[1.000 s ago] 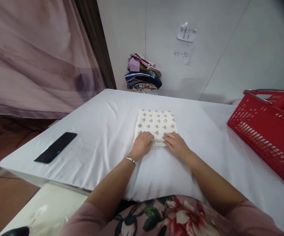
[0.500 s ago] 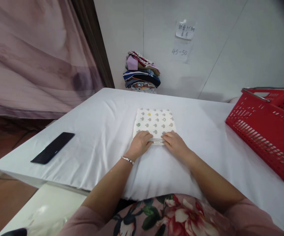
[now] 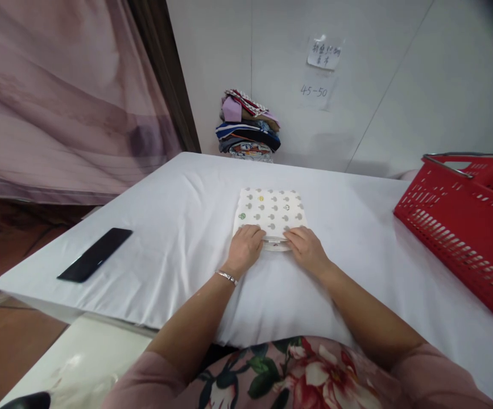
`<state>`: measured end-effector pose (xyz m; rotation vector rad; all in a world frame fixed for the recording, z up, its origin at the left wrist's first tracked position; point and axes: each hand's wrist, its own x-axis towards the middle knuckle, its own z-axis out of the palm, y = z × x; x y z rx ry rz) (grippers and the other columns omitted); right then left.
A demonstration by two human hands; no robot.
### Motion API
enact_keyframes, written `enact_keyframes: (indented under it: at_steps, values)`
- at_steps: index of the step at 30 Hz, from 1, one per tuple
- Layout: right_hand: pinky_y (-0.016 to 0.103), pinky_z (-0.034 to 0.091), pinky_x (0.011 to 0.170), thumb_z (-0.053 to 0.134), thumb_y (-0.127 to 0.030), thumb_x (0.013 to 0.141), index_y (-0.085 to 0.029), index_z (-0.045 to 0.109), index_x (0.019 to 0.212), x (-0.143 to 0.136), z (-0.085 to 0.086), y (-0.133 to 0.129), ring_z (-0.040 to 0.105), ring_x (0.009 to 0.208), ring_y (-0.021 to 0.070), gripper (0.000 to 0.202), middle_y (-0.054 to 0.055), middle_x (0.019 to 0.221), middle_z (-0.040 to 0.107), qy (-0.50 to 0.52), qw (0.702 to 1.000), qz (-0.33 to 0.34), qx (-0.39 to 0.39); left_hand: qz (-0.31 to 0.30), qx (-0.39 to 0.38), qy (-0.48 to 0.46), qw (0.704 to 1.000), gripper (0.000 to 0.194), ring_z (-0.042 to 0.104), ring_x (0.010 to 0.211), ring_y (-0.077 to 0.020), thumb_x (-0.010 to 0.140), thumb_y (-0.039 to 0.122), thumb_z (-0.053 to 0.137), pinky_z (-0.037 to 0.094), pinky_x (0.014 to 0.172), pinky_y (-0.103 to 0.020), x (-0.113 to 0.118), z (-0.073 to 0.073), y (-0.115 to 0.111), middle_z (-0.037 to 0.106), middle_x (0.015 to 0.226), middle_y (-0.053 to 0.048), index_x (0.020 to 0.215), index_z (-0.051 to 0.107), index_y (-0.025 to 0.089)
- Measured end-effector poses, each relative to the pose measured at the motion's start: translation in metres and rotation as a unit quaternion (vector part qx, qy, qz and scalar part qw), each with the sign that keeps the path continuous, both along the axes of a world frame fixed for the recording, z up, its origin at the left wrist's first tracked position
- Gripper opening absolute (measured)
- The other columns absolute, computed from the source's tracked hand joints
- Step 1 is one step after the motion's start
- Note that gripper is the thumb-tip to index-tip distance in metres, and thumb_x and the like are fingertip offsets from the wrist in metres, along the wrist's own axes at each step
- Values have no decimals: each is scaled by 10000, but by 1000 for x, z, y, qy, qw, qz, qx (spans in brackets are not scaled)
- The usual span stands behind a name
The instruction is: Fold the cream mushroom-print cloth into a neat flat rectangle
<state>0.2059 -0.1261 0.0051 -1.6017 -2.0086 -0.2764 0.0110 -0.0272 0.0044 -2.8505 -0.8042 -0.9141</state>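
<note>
A folded white cloth (image 3: pixel 270 211) printed with small grey tree shapes, a few of them yellow or green, lies flat in the middle of the table. Its near edge shows several layers. My left hand (image 3: pixel 247 245) grips the near left corner, fingers on top and thumb at the edge. At the near right corner, my right hand (image 3: pixel 306 247) pinches the layers the same way. Between the hands the upper layers sit slightly apart from the bottom one. A silver bracelet (image 3: pixel 227 276) is on my left wrist.
The white-covered table (image 3: pixel 178 227) carries a flat black object (image 3: pixel 95 255) at left and a red plastic basket (image 3: pixel 455 227) at right. Behind its far edge rises a stack of folded cloths (image 3: pixel 249 128) by the wall. A pink curtain (image 3: pixel 67 102) hangs at left.
Both hands stay at the near corners of the cloth. The near edge of the upper layers is raised a little, showing more of the bottom layer. The view has shifted slightly.
</note>
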Motion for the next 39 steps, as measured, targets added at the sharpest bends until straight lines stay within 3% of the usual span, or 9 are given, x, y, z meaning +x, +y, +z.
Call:
enact_keyframes:
  at_steps: [6, 16, 31, 39]
  values:
    - [356, 408, 751, 444, -166, 891, -193, 633, 1014, 1, -2, 3, 525, 873, 219, 227, 81, 922, 610, -6, 998, 18, -63, -17, -15, 31, 999, 147, 518, 854, -204, 808, 105, 502, 424, 752, -352, -1, -1, 2, 590, 876, -49, 853, 607, 196]
    - [381, 418, 814, 523, -246, 864, -209, 563, 1149, 10, 12, -10, 515, 931, 222, 291, 81, 1038, 599, 18, 991, 74, -110, -91, -56, 5, 994, 249, 537, 967, -215, 825, 234, 566, 436, 855, -391, -16, -2, 5, 598, 1030, -74, 1071, 595, 206]
    - [365, 428, 790, 399, -197, 918, -198, 592, 1080, 8, 2, -7, 526, 904, 209, 252, 82, 986, 615, 20, 997, 44, -60, -69, -43, -10, 997, 193, 555, 925, -202, 862, 272, 536, 451, 825, -378, -13, -4, 4, 614, 979, -68, 1027, 612, 208]
    - [360, 418, 792, 492, -224, 880, -205, 585, 1084, 6, 3, -6, 518, 899, 207, 226, 73, 986, 606, 3, 997, 35, -66, -37, -39, -3, 999, 223, 543, 916, -208, 818, 273, 586, 446, 827, -375, -8, -1, -2, 612, 971, -64, 1029, 609, 204]
